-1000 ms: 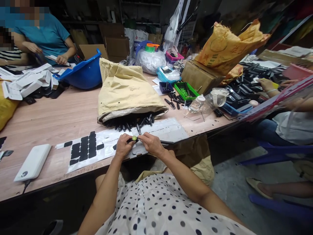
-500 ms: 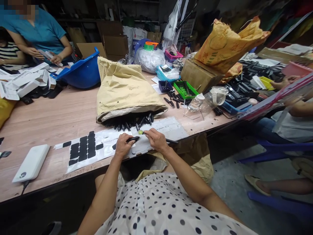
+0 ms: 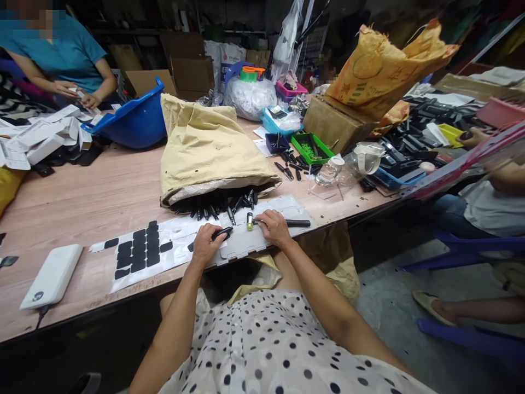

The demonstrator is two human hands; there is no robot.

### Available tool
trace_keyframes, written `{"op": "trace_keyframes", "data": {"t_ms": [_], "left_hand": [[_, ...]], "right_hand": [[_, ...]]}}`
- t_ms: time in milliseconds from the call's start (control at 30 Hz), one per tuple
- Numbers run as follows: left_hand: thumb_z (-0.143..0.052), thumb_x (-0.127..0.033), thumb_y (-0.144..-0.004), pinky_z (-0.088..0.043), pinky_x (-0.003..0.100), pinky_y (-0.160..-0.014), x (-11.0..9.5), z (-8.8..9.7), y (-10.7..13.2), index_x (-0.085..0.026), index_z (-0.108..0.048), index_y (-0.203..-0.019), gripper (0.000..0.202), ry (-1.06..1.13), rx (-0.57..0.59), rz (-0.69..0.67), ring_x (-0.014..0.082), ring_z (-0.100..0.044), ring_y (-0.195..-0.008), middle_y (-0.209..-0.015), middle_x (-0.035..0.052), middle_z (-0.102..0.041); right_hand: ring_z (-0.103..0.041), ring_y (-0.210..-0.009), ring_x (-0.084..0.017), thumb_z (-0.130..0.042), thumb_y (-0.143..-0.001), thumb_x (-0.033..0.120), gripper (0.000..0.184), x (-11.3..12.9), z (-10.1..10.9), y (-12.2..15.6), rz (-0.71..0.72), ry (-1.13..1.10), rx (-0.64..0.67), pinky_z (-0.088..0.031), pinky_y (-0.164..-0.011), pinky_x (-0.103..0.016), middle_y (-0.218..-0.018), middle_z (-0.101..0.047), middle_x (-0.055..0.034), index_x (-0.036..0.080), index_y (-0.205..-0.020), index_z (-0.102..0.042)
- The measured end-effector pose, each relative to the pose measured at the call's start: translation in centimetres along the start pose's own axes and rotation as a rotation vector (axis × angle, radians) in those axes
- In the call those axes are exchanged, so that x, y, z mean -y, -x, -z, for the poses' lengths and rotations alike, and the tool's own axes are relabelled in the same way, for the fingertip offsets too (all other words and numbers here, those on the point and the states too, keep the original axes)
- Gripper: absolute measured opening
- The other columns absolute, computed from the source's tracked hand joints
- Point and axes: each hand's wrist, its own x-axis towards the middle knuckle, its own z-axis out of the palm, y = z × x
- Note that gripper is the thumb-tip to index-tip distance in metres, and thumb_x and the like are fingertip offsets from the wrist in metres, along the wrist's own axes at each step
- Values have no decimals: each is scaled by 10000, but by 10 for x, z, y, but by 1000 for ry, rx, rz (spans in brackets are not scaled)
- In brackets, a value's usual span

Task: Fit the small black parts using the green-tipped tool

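Note:
My left hand (image 3: pixel 206 243) is closed round a short black tube-like part (image 3: pixel 222 232), which points to the right just above the grey board (image 3: pixel 241 246). With its fingers bent round the handle, my right hand (image 3: pixel 274 226) grips a small hammer (image 3: pixel 250 221) low over the same board. The hammer has a metal head with a yellow-green face, and its black handle sticks out to the right past my hand. Several similar black parts (image 3: pixel 213 210) spill from the mouth of the beige sack (image 3: pixel 205 142) just behind my hands.
To the left lie a white sheet with black stickers (image 3: pixel 146 246) and a white power bank (image 3: pixel 52 275). A green tray (image 3: pixel 312 149), a glass jar (image 3: pixel 329 171) and a clear jug (image 3: pixel 366 158) stand to the right. Across the table a co-worker (image 3: pixel 69 54) handles white boxes.
My right hand has moved a little right and up with the hammer, whose head has turned and drawn away from the black part. My left hand has barely moved.

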Motion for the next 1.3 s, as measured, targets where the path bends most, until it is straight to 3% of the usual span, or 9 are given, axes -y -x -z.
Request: {"op": "trace_keyframes", "data": {"t_ms": [333, 533, 733, 833, 933, 1000, 1067, 1200, 1300], "left_hand": [[-490, -395, -953, -512, 366, -836, -14, 13, 1, -233, -703, -843, 289, 40, 43, -24, 219, -605, -843, -849, 43, -695], [-480, -446, -972, -547, 322, -777, -45, 11, 62, -249, -727, -968, 316, 135, 226, -131, 203, -678, -804, -876, 35, -747], [-431, -437, -962, -568, 357, -776, -41, -13, 114, -262, -737, -1036, 361, 19, 409, 180, 265, -747, -848, -923, 64, -786], [-520, -347, -880, -555, 389, -761, -36, -14, 114, -219, -727, -1161, 372, -119, 531, 333, 312, -749, -866, -838, 82, -776], [-601, -336, -804, -530, 365, -702, -45, -3, 99, -203, -756, -1132, 386, -44, 647, 298, 284, -718, -741, -732, 51, -744], [-604, -425, -819, -512, 333, -662, -56, 7, 79, -216, -776, -1060, 362, 78, 597, 258, 239, -676, -662, -689, 23, -716], [-574, -514, -844, -503, 314, -649, -64, 16, 51, -223, -772, -1024, 395, 127, 412, 284, 217, -653, -650, -674, 8, -695], [-576, -483, -858, -515, 333, -724, -60, 22, -16, -204, -729, -905, 322, -47, -6, 490, 242, -681, -760, -737, 42, -712], [-641, -477, -823, -521, 388, -761, -46, 17, -53, -210, -677, -803, 271, -216, -150, 604, 311, -697, -883, -819, 104, -733]], "right_hand": [[-534, -904, -231, -595, -914, 182, 213, 0, -4, -1, -28, -38, -10, -421, -821, -332, -917, -647, -57, 258, -1039, -749], [-533, -918, -236, -597, -917, 182, 212, 1, -4, -1, -34, -48, -2, -419, -827, -337, -932, -645, -61, 258, -1042, -750], [-538, -908, -233, -593, -913, 179, 216, 5, -2, -3, -44, -39, -3, -426, -839, -337, -927, -652, -57, 253, -1045, -747], [-543, -899, -232, -594, -909, 177, 217, 7, -2, -3, -50, -31, -7, -428, -828, -333, -923, -657, -57, 250, -1045, -747], [-546, -898, -233, -595, -907, 176, 221, 8, -1, -4, -52, -27, -5, -429, -825, -334, -927, -660, -59, 249, -1051, -746], [-545, -904, -234, -595, -907, 176, 221, 9, -1, -4, -54, -28, -2, -429, -828, -335, -931, -660, -61, 248, -1051, -745], [-543, -909, -235, -596, -907, 178, 219, 9, -1, -4, -57, -30, 0, -428, -829, -336, -933, -659, -62, 249, -1051, -745], [-536, -914, -235, -600, -905, 182, 217, 9, -1, -4, -58, -40, 7, -422, -822, -333, -926, -651, -59, 259, -1046, -745], [-531, -913, -231, -601, -905, 180, 217, 9, -2, -4, -56, -48, 10, -419, -826, -330, -919, -643, -54, 260, -1047, -743]]}}
